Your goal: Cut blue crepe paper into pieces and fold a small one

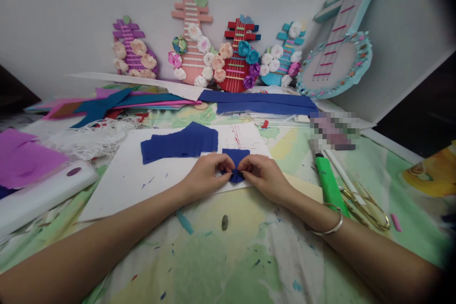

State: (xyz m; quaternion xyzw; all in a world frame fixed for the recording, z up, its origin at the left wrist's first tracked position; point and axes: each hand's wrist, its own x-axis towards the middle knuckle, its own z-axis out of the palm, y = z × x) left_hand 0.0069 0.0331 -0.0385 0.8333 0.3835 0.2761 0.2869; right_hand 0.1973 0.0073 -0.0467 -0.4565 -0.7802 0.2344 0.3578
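Note:
A small piece of dark blue crepe paper is pinched by both hands over the front edge of a white sheet. My left hand grips its left side between thumb and fingers. On the opposite side, my right hand holds it in the same kind of pinch. The paper's lower part is gathered into folds between the fingertips, while its upper part stays flat. Behind my left hand lies a stack of blue crepe paper pieces on the white sheet.
Decorated lute-shaped crafts lean on the wall. Blue paper strips lie before them. At right are a green-handled tool and gold-handled scissors. White string, purple paper and a white glue gun-like object sit left.

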